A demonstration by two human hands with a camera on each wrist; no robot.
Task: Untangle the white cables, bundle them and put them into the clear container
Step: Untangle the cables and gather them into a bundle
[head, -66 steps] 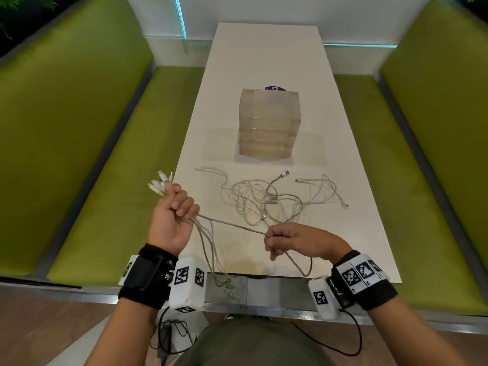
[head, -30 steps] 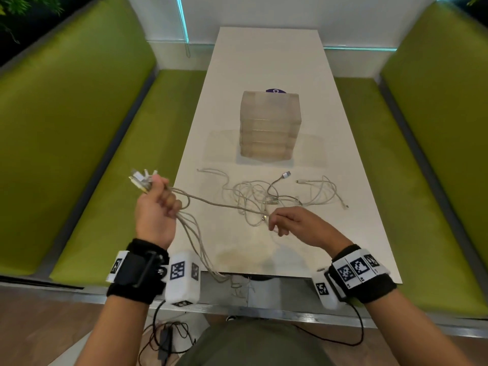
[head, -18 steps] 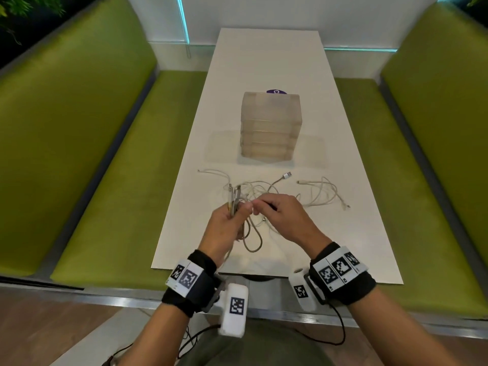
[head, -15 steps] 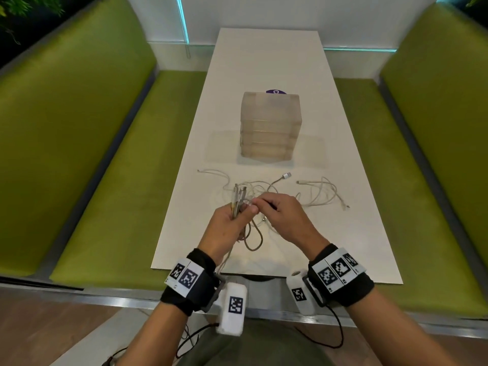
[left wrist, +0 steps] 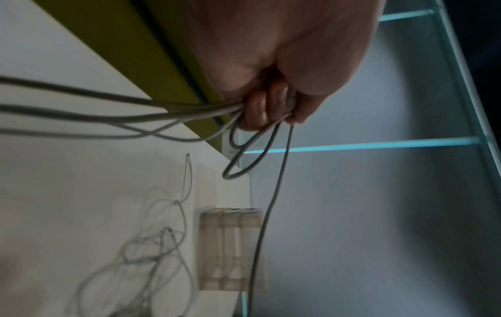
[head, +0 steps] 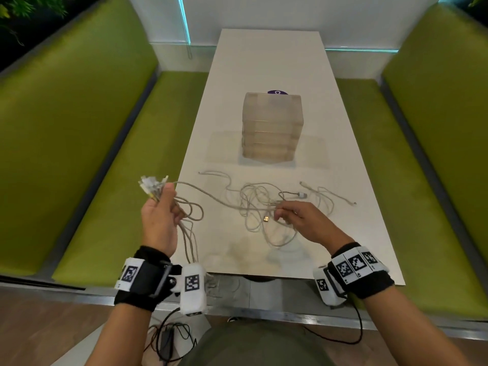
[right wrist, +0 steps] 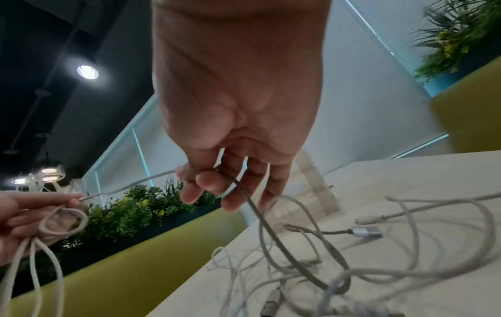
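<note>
The white cables (head: 266, 204) sit tangled on the white table (head: 266, 64), near the clear container (head: 272, 128). Left hand (head: 158, 220) grips a bunch of connector ends off the table's left edge; right hand (head: 303, 220) pinches one strand above the pile.

Cables (head: 253, 204) braided cloth, matt; container (head: 272, 125) cloudy clear plastic; table (head: 264, 62) smooth matt white; benches (head: 105, 159) green cloth.
</note>
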